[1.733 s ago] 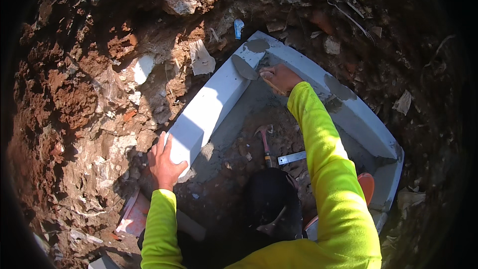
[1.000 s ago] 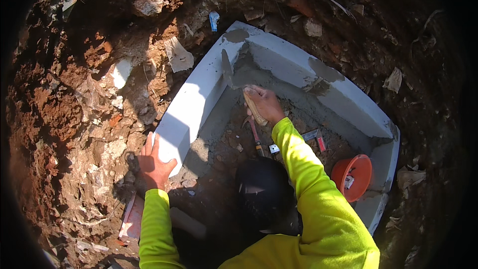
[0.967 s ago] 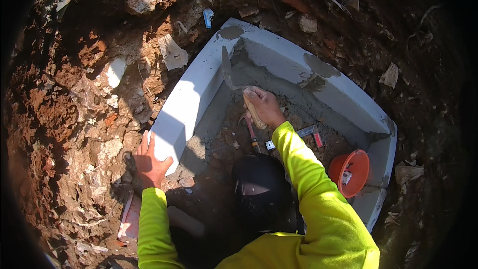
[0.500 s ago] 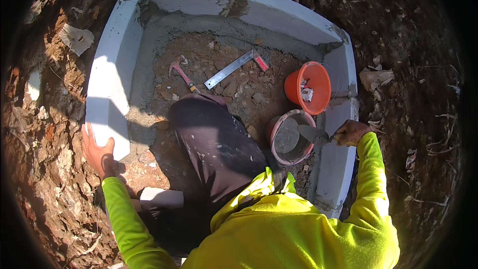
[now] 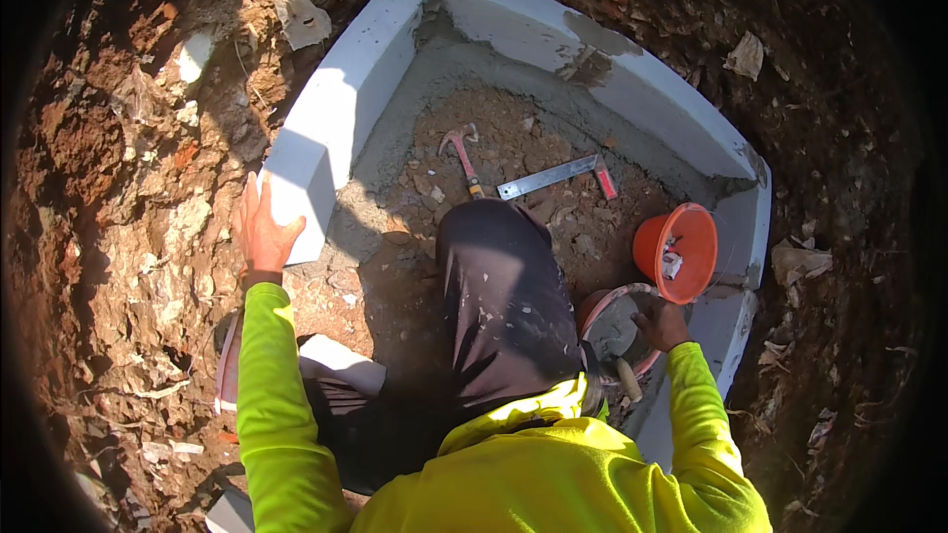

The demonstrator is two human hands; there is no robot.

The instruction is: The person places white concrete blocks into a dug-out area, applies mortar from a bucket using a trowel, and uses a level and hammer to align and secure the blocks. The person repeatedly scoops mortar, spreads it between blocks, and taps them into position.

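Observation:
My left hand (image 5: 265,229), fingers stretched and thumb apart, rests against the outer side of a white block (image 5: 302,183) at the near end of the left wall. My right hand (image 5: 665,324) is closed over the right rim of a mortar bucket (image 5: 591,312), its fingertips in shadow. Grey mortar (image 5: 614,328) sits inside that bucket. A trowel (image 5: 629,381) leans there, its handle sticking out toward me and apart from my hand; its blade is hard to make out. Just beyond stands an orange bucket (image 5: 647,245) with crumpled scraps in it.
White block walls (image 5: 504,0) joined with mortar surround the soil floor. A claw hammer (image 5: 462,160) and a try square (image 5: 553,178) lie ahead of my knee. A loose white block piece (image 5: 344,363) lies near my left forearm. Rough earth banks (image 5: 128,227) rise outside.
My right hand has let go of the trowel, which now rests in the mortar bucket, and has moved onto the bucket's rim. My left hand stays at the block. The view has shifted.

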